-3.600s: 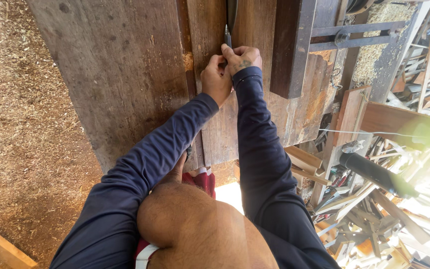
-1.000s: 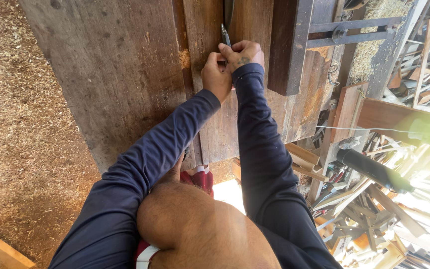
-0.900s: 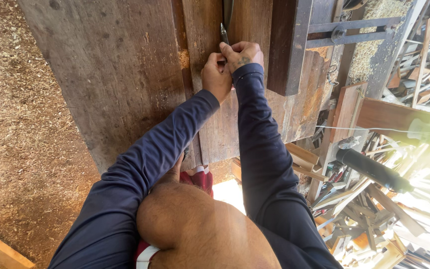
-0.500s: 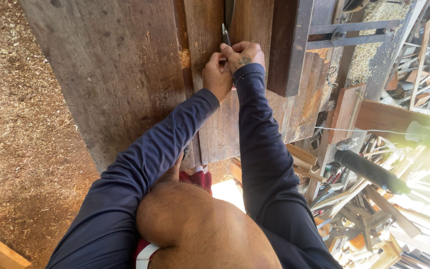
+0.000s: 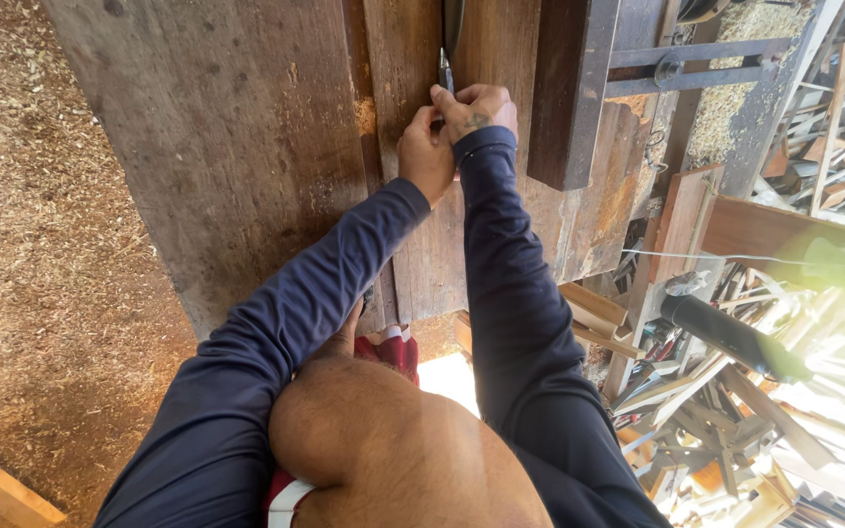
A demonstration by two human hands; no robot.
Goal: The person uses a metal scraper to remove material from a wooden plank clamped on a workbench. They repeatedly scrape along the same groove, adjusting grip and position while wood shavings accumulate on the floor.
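- Little has moved since the earlier frames: both hands stay bunched at the same spot on the bench, and the tool tip has only wobbled slightly at the slot.
- Right hand [image 5: 476, 106] is closed around a slim metal tool [image 5: 445, 70]; only its pointed tip shows, sticking out past the fingers toward the slot [image 5: 454, 22].
- Left hand [image 5: 425, 154] is curled tight against the right, touching it, seemingly to brace it; whether it grips the tool as well cannot be told.
- Both arms are stretched full out, sleeves [image 5: 501, 293] side by side, which suggests the hands are pressed together for a steady, fine hold.
- Tool tip sits just at the near end of the dark slot in the worn wooden bench [image 5: 246, 147], in line with it.
- A dark upright block [image 5: 571, 93] stands just right of the hands, with a metal bar [image 5: 696, 54] beyond it.
- Sawdust [image 5: 41, 244] covers the floor at left; offcuts [image 5: 735, 430] pile at right, with a black tube [image 5: 731, 337] over them.
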